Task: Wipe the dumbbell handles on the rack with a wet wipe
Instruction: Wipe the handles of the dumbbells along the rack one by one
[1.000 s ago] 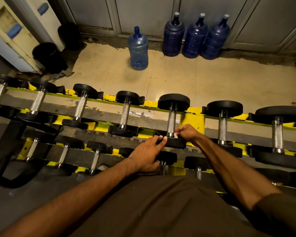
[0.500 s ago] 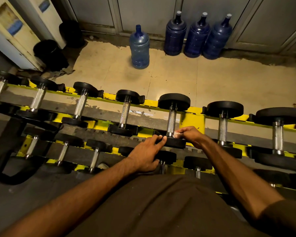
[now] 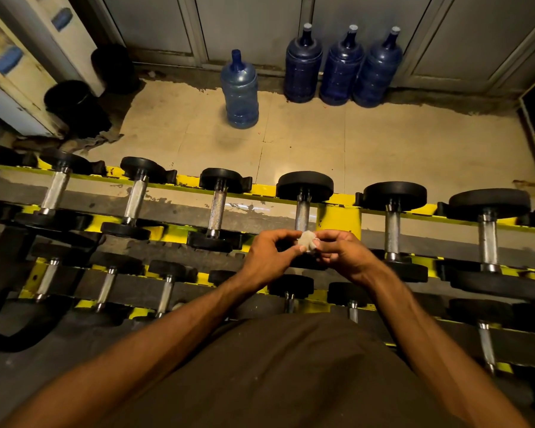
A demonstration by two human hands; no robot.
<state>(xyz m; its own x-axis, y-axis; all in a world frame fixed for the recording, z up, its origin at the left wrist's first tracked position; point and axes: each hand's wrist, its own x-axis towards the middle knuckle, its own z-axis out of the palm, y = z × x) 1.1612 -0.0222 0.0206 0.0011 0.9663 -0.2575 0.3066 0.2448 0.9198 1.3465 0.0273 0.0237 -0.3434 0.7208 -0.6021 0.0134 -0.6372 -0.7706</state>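
Open gaps between top-row dumbbell handles [image 3: 217, 210]; yellow post [image 3: 338, 222] just right of centre handle [image 3: 302, 215]; black plates [image 3: 305, 186] cap handle ends.

A pale blue water jug [image 3: 239, 91] stands alone on the tiled floor [image 3: 383, 143]; three darker jugs [image 3: 342, 66] line the grey wall panels [image 3: 460, 35] (touching side by side); two black bins [image 3: 70, 98] sit beside a white cabinet [image 3: 22, 78].

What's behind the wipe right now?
The wipe, pinched between left hand and right hand, sits in front of one upper-row dumbbell handle. The handle's upper part and far head show; its near end is covered by the hands.
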